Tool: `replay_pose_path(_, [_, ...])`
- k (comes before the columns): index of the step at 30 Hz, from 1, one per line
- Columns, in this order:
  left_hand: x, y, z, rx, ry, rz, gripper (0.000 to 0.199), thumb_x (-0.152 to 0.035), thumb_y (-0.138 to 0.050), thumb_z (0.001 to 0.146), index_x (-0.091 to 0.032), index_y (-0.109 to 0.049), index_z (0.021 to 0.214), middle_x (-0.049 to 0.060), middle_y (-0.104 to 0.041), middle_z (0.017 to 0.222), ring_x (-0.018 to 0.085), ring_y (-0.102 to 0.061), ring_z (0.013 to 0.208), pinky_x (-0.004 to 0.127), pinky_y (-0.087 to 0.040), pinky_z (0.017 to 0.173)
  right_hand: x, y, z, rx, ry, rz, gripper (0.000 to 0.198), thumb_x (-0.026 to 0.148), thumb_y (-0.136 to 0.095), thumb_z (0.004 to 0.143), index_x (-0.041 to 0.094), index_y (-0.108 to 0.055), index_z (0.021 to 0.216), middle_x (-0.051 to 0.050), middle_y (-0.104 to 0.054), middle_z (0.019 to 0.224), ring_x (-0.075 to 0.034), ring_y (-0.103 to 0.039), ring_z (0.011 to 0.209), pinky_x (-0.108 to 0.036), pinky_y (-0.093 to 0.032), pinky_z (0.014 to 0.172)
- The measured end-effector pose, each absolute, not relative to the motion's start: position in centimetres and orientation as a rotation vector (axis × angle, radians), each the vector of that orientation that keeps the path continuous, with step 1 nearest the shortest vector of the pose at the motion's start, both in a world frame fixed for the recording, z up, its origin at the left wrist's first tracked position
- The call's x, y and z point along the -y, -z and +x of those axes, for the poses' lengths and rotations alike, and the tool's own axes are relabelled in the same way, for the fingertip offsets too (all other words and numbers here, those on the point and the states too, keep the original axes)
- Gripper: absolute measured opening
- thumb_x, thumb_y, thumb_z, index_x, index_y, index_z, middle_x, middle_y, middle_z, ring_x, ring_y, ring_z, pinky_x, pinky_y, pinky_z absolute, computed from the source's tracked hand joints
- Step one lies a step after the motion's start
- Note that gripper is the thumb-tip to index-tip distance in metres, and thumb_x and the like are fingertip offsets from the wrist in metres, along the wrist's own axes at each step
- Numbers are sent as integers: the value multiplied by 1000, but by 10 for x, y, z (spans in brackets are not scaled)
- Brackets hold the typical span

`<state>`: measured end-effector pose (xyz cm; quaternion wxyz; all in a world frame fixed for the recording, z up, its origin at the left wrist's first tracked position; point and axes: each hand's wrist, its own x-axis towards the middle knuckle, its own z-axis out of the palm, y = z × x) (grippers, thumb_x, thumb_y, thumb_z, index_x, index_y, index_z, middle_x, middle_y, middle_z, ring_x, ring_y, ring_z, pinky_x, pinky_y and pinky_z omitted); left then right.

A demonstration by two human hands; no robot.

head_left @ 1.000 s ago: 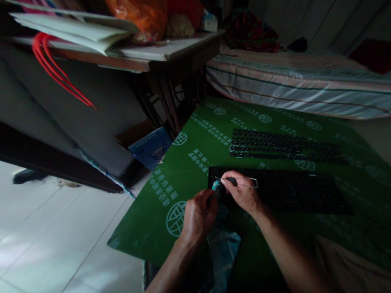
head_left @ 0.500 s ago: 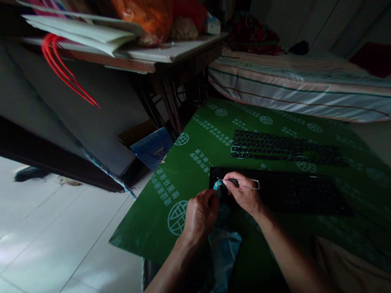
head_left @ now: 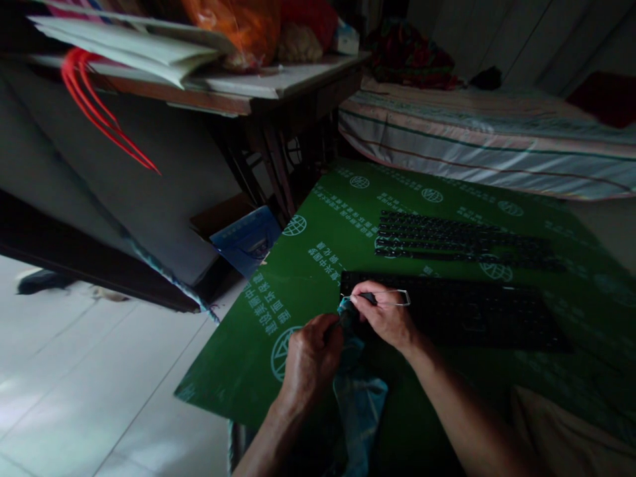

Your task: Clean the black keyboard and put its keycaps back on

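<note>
My right hand is closed on a thin wire tool with a small dark part, which looks like a keycap puller. Its rectangular wire end sticks out to the right and its tip meets a bunched blue-green cloth. Below and left, my left hand grips the gathered upper part of this cloth, whose lower end hangs toward my lap. Whatever may be inside the bunched cloth is hidden. A black keyboard base lies just beyond and right of my hands. Several rows of black keycaps lie behind it.
All this rests on a green printed board. To the left, a desk carries papers and an orange bag. Behind is a bed. A blue folder-like item leans beside the board. Brown fabric sits front right.
Both hands have shifted slightly left and a little down, carrying the wire tool and the top of the cloth along. Their grips look the same.
</note>
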<state>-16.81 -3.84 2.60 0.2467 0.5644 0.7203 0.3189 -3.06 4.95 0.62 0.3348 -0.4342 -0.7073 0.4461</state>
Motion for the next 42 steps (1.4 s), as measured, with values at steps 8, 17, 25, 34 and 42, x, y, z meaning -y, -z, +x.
replay_pose_path(8, [40, -27, -165, -1942, -824, 1549, 24, -21, -44, 80, -17, -68, 84, 1, -65, 61, 12, -58, 51, 20, -40, 49, -50, -5, -25, 1780, -1262, -1174, 16, 32, -53, 82, 18, -62, 79, 5, -51, 50, -10, -50, 47, -20, -39, 48])
replay_pose_path(17, [43, -25, -168, -1958, -860, 1586, 22, -20, -46, 80, -17, -68, 82, 1, -65, 61, 13, -58, 52, 20, -41, 50, -52, -4, -28, 1852, -1213, -1146, 16, 31, -53, 83, 19, -63, 80, 4, -52, 52, -10, -51, 48, -20, -40, 49])
replay_pose_path(25, [44, -28, -170, -1947, -872, 1571, 22, -20, -46, 81, -17, -68, 82, 1, -65, 63, 13, -58, 53, 21, -41, 51, -51, -5, -30, 1855, -1244, -1111, 15, 31, -53, 83, 19, -62, 80, 4, -53, 54, -10, -51, 48, -20, -41, 50])
replay_pose_path(34, [34, -21, -157, -1887, -852, 1586, 21, -16, -47, 81, -16, -68, 83, 2, -66, 67, 13, -60, 57, 21, -39, 53, -53, -14, -17, 1880, -1097, -1207, 18, 32, -51, 83, 19, -62, 79, 4, -53, 52, -11, -52, 49, -20, -41, 52])
replay_pose_path(42, [26, -24, -159, -1920, -811, 1563, 20, -15, -47, 80, -16, -67, 80, 0, -61, 62, 11, -55, 54, 20, -35, 51, -58, -6, -24, 1783, -1090, -1189, 17, 32, -53, 81, 18, -63, 82, 3, -56, 55, -11, -54, 50, -20, -44, 54])
